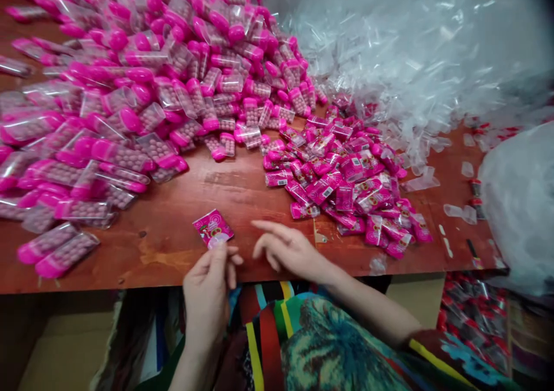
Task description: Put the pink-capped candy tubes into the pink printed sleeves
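My left hand (212, 278) pinches the lower edge of a flat pink printed packet (213, 226) between thumb and fingers, just above the table's front edge. A pale, clear-looking spot shows at the packet's lower part by my thumb; I cannot tell what it is. To its right, my right hand (289, 249) hovers with the index finger stretched out to the left and the others loosely bent, holding nothing visible. Beyond that hand lies a heap of pink printed packets (346, 175), some showing barcodes.
A large pile of clear containers with pink caps and small pink balls (173, 74) covers the table's left and back. Clear plastic pieces (389, 51) are heaped at the back right. A whitish plastic bag (519, 206) stands on the right, and red-capped items (471, 322) lie below the tabletop (164, 235).
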`<state>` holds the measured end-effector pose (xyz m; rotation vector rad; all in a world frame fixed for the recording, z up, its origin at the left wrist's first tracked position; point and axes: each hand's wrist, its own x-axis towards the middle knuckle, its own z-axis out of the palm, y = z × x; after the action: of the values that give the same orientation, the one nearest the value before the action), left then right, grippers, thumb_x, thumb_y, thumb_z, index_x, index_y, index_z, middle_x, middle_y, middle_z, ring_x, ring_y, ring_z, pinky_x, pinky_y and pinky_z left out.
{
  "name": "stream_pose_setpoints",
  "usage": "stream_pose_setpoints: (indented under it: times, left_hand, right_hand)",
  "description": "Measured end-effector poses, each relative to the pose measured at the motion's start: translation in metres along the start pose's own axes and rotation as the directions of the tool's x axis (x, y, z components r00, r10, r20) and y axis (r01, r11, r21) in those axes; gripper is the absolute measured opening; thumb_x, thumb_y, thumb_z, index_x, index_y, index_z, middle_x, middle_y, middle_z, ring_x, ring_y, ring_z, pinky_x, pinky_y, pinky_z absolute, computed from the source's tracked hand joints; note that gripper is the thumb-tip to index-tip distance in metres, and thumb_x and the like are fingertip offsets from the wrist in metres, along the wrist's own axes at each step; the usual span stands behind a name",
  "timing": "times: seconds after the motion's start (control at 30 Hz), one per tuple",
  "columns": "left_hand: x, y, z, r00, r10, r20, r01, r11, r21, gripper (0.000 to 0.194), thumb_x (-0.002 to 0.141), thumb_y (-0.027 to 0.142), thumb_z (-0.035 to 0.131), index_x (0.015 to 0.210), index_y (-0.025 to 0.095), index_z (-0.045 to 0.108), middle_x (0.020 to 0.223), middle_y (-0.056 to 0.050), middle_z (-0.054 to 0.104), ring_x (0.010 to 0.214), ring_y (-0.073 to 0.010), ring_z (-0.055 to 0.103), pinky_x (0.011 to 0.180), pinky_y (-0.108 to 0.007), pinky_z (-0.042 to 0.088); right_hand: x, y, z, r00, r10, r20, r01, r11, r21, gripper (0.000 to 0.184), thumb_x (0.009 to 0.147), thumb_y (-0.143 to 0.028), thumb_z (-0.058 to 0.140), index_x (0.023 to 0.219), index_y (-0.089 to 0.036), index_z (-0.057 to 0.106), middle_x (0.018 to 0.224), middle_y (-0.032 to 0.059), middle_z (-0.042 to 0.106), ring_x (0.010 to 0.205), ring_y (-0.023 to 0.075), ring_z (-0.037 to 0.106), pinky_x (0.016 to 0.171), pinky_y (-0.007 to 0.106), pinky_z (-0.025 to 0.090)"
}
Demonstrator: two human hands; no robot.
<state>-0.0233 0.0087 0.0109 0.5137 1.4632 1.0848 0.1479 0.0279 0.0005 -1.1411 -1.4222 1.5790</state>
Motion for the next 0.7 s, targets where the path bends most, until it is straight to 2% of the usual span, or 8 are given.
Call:
stream_pose_setpoints:
  times: [0.03,0.1,0.13,0.2,0.3,0.53,0.6,0.7]
  left_hand:
    - [0.003,0.002,-0.007,0.997,0.021,-0.075,-0.024,0.999,-0.033,0.026,0.081,0.041,0.07,0.073,0.017,0.072,0.063,0.0,0.065,0.043,-0.005,0.041,0.045,-0.019,0.031]
    - [0.009,0.005,-0.019,0.985,0.036,-0.168,-0.049,0.996,-0.076,0.023,0.08,0.038,0.071,0.071,0.017,0.07,0.061,0.002,0.063,0.044,-0.0055,0.042,0.045,-0.019,0.03]
    - [0.011,0.006,-0.023,0.982,0.033,-0.187,-0.05,0.995,-0.087,0.023,0.079,0.037,0.072,0.07,0.016,0.07,0.06,0.002,0.063,0.044,-0.0056,0.043,0.044,-0.019,0.03]
    - [0.014,0.006,-0.028,0.981,0.016,-0.194,-0.034,0.995,-0.092,0.024,0.078,0.038,0.073,0.069,0.016,0.069,0.059,0.002,0.062,0.043,-0.0055,0.042,0.042,-0.019,0.03]
    - [0.015,0.004,-0.031,0.985,-0.021,-0.169,0.007,0.997,-0.082,0.029,0.076,0.042,0.074,0.069,0.015,0.069,0.056,0.001,0.062,0.038,-0.005,0.041,0.039,-0.019,0.027]
    - [0.012,0.002,-0.029,0.995,0.014,-0.1,-0.011,0.999,0.037,0.035,0.077,0.047,0.074,0.063,0.017,0.064,0.048,0.002,0.056,0.035,-0.0063,0.04,0.036,-0.02,0.025]
    - [0.011,0.002,-0.026,0.999,0.017,-0.034,-0.016,1.0,0.019,0.032,0.075,0.042,0.077,0.061,0.016,0.064,0.047,0.003,0.054,0.036,-0.0054,0.038,0.038,-0.019,0.025]
    - [0.012,0.002,-0.019,1.0,0.003,0.017,-0.002,0.999,-0.05,0.029,0.072,0.035,0.08,0.06,0.016,0.062,0.046,0.005,0.05,0.037,-0.0039,0.035,0.039,-0.019,0.022]
  right_hand:
    - [0.01,0.002,0.013,0.996,-0.073,0.043,0.082,0.959,-0.272,0.047,0.1,-0.043,0.043,0.141,-0.021,0.045,0.108,0.0101,0.067,0.081,0.0175,0.061,0.072,0.034,0.053]
    - [0.029,0.007,0.038,0.977,-0.175,0.119,0.208,0.695,-0.689,0.044,0.098,-0.031,0.049,0.14,-0.018,0.048,0.132,0.0165,0.056,0.11,0.0266,0.055,0.091,0.045,0.048]
    - [0.037,0.009,0.048,0.968,-0.195,0.156,0.239,0.546,-0.803,0.043,0.098,-0.026,0.049,0.14,-0.016,0.048,0.138,0.0183,0.051,0.117,0.0294,0.05,0.094,0.048,0.045]
    - [0.048,0.015,0.061,0.956,-0.214,0.203,0.268,0.342,-0.901,0.04,0.098,-0.018,0.045,0.138,-0.013,0.05,0.141,0.0194,0.049,0.119,0.0313,0.046,0.092,0.05,0.045]
    - [0.051,0.026,0.067,0.934,-0.261,0.246,0.31,0.246,-0.918,0.038,0.099,-0.016,0.039,0.135,-0.01,0.052,0.138,0.018,0.054,0.119,0.0308,0.044,0.089,0.048,0.044]
    - [0.027,0.029,0.051,0.907,-0.384,0.176,0.307,0.314,-0.898,0.039,0.1,-0.021,0.043,0.136,-0.022,0.054,0.14,0.0152,0.052,0.113,0.0271,0.05,0.093,0.046,0.037]
    - [0.019,0.024,0.048,0.911,-0.389,0.136,0.307,0.42,-0.854,0.04,0.098,-0.021,0.044,0.137,-0.024,0.053,0.137,0.0139,0.054,0.115,0.0268,0.051,0.096,0.047,0.035]
    - [0.013,0.019,0.046,0.933,-0.358,-0.026,0.262,0.727,-0.634,0.044,0.096,-0.022,0.046,0.14,-0.022,0.045,0.129,0.0132,0.056,0.116,0.0244,0.053,0.097,0.043,0.04]
